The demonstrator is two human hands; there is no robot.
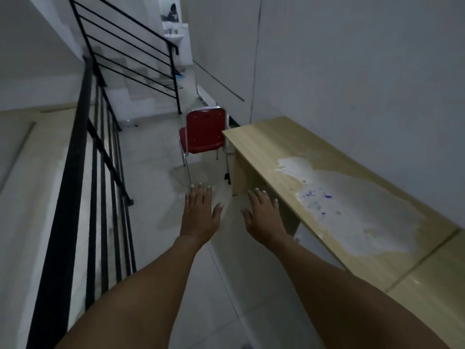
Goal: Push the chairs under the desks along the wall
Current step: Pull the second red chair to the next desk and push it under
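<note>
A red padded chair [204, 133] with chrome legs stands on the pale floor ahead, just past the far end of a light wooden desk [297, 149] that runs along the right wall. A second desk [437, 280] adjoins it nearer to me. My left hand [200, 212] and my right hand [263, 214] are both stretched forward, palms down, fingers apart, holding nothing. They hover well short of the chair; my right hand is beside the desk's front edge.
A black metal railing [83, 172] lines the left side over a stairwell, and a second railing [141, 51] climbs the stairs beyond. The tiled walkway [201, 285] between railing and desks is narrow. A white patch with blue marks [352, 205] covers part of the desktop. A sink [174, 39] stands far back.
</note>
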